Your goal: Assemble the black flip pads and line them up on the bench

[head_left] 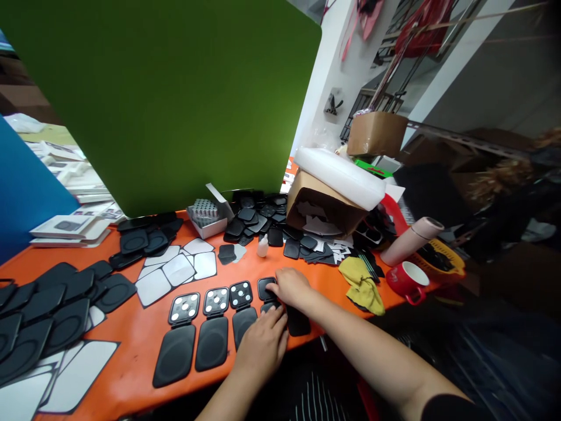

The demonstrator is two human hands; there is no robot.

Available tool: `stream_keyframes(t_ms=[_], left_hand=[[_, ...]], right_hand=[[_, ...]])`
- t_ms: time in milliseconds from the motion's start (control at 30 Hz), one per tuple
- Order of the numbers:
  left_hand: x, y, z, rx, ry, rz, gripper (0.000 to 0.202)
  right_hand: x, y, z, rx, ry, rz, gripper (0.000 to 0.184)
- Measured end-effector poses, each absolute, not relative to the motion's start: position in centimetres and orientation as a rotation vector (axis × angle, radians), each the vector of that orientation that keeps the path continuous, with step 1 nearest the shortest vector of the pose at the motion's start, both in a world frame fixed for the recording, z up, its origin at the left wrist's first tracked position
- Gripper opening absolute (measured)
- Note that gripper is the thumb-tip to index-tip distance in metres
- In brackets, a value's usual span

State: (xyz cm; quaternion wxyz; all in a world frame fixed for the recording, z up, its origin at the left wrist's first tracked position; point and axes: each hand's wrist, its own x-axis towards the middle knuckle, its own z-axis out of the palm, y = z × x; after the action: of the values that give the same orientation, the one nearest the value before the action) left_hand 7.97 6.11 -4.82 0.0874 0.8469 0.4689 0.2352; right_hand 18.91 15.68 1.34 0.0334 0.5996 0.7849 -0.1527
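On the orange tabletop in front of me lies a row of hinged black charging pads (174,355), each with a small square panel and a longer panel. Three of the small panels (185,308) show white round dots. At the row's right end, a plain small black panel (265,287) has my right hand (291,286) closed at its right edge, thumb on top. Below it my left hand (262,339) lies with fingers stretched over the lower part, covering much of it. A black phone-like slab (298,320) lies beneath my right wrist.
Black pads (56,304) and white-faced sheets (177,269) cover the left. A box of small silver cylinders (205,216), a small white bottle (263,247) and an open carton (324,204) stand behind. A yellow cloth (362,283), red mug (407,279) and pink flask (412,240) sit right.
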Motion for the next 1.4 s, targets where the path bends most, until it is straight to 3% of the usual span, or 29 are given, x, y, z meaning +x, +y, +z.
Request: stream_keyframes(t_ms=[267, 767, 1000, 1233, 1400], left_hand=[[7.9, 6.1, -4.5, 2.441, 1.321, 0.713, 0.032], [5.5, 4.1, -2.5, 2.471, 1.364, 0.79, 0.044], [2.4, 3.2, -3.5, 2.497, 1.471, 0.815, 0.032], [2.7, 3.8, -4.5, 2.558, 1.619, 0.779, 0.033], [2.8, 3.8, -5.5, 2.605, 1.658, 0.753, 0.038]], right_hand=[[20.6, 12.4, -0.5, 1.4, 2.78, -0.587, 0.038], [5.9, 23.0, 0.1, 1.62, 2.762, -0.393, 0.036], [6.6, 24.0, -0.7, 1.528, 2.754, -0.404, 0.023], [6.4, 24.1, -0.3, 1.71, 2.732, -0.385, 0.036], [8.6, 23.1, -0.1, 1.782, 2.765, -0.49, 0.019]])
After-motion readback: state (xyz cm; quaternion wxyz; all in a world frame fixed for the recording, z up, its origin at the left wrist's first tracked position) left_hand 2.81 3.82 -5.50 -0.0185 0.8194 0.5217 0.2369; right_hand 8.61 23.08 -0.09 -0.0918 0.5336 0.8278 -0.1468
